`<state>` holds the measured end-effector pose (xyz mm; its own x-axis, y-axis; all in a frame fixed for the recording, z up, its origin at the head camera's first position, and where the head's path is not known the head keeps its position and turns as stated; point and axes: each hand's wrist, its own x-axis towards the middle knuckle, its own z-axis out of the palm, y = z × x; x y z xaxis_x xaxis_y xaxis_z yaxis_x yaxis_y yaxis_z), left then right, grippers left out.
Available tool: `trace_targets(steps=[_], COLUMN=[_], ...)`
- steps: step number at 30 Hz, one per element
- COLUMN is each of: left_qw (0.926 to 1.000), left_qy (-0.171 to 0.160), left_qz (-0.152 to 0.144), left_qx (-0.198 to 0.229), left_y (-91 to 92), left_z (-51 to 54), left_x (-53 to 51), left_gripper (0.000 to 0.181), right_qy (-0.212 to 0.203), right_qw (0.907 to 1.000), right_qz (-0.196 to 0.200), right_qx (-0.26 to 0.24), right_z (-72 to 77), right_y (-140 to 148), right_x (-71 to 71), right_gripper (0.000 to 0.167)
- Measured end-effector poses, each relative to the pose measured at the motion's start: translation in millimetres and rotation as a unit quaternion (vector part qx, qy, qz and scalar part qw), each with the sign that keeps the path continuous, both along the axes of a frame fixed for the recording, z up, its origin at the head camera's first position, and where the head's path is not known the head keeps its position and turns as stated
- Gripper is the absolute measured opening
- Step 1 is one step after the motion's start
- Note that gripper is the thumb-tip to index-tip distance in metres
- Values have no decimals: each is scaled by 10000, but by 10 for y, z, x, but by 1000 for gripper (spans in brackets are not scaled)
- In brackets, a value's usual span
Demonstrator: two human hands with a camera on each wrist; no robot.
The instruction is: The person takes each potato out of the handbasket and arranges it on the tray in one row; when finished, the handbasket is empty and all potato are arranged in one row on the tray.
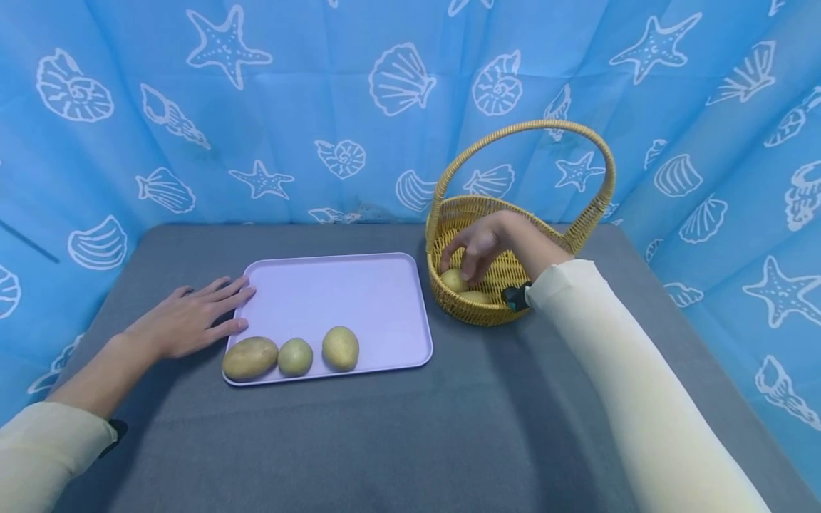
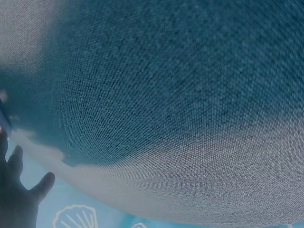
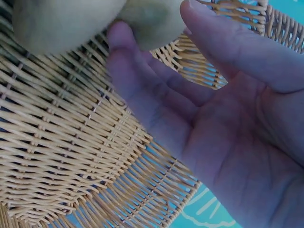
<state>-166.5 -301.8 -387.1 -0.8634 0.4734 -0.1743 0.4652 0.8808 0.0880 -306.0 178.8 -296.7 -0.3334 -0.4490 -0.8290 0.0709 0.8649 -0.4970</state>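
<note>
In the head view, my right hand (image 1: 482, 246) reaches into a yellow wicker basket (image 1: 465, 311), its thumb and fingers around a small potato (image 1: 454, 279). In the right wrist view this potato (image 3: 152, 23) sits between thumb and fingertips of the right hand (image 3: 228, 123). Another potato (image 1: 476, 296) lies beside it in the basket. My left hand (image 1: 186, 320) lies with fingers spread, fingertips on the left rim of a lilac tray (image 1: 333, 292). Along the tray's near edge are a large oval potato (image 1: 251, 358), a small round one (image 1: 296, 357) and an egg-shaped one (image 1: 341, 348).
A grey cloth-covered table (image 1: 359, 442) bears the tray and, to its right, the basket. The basket's tall arched handle (image 1: 526, 127) rises above the right hand. Behind the table hangs a blue curtain (image 1: 288, 114) with white shells and starfish.
</note>
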Motion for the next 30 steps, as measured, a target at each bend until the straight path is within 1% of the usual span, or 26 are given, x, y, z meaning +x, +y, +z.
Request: trace_targets(steps=[6,10,13,17,21,24,28,30], left_qw=[10000,10000,10000,10000,10000,9999,9999,10000], left_qy=[-14,-49,-71,-71,-81,-100,-84,-74], left_qz=[-9,20,49,39,21,26,10,2], left_qx=[22,31,8,4,40,53,73,60], left_y=[-2,0,0,-2,-9,-14,-19,-22], left_z=[-11,-19,-14,-4,-1,-8,-18,-19], left_x=[9,11,4,-11,-12,-12,-18,-20], left_gripper=[72,72,72,73,73,73,73,73], right_qy=[36,77,183,593,1163,1690,2249,2353], right_qw=[9999,9999,9994,9950,9845,9698,9511,9481], right_qz=[-44,71,298,796,1306,1723,2038,2028], right_qx=[147,137,76,55,-101,-341,-580,-683], right_z=[-21,-22,-15,12,69,143,269,326], right_y=[-68,-85,-87,-70,-30,9,58,73], right_x=[26,33,27,31,55,83,151,191], right_gripper=[61,61,60,59,56,54,54,55])
